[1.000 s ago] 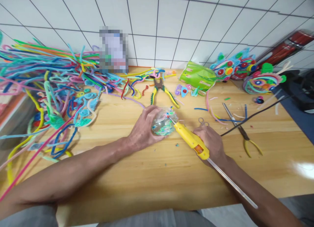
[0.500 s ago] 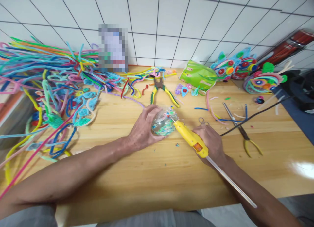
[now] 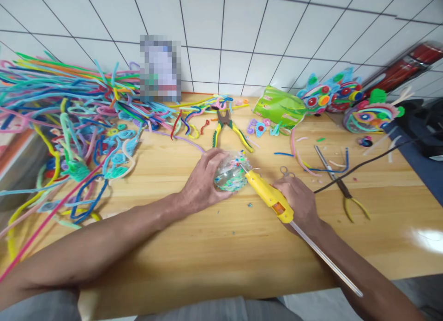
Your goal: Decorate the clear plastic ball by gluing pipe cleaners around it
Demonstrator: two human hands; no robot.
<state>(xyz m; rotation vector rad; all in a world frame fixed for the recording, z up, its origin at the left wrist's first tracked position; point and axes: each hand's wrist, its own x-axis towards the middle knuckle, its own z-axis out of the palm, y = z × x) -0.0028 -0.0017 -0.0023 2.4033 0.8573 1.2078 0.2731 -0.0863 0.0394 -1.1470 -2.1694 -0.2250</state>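
Left grip [image 3: 202, 184] around rounded piece [image 3: 225, 173] | clear, shiny | multicoloured flecks [image 3: 232, 183]

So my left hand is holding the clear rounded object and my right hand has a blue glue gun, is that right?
Not quite: the glue gun is yellow, not blue, as the head view shows. Your left hand holds the clear rounded object, and your right hand has the gun.

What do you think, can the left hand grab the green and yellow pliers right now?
Probably not: the left hand is holding the clear round thing, and the glue gun points at it. The pliers lie beyond, handles toward the hand, so it could likely reach them if freed.
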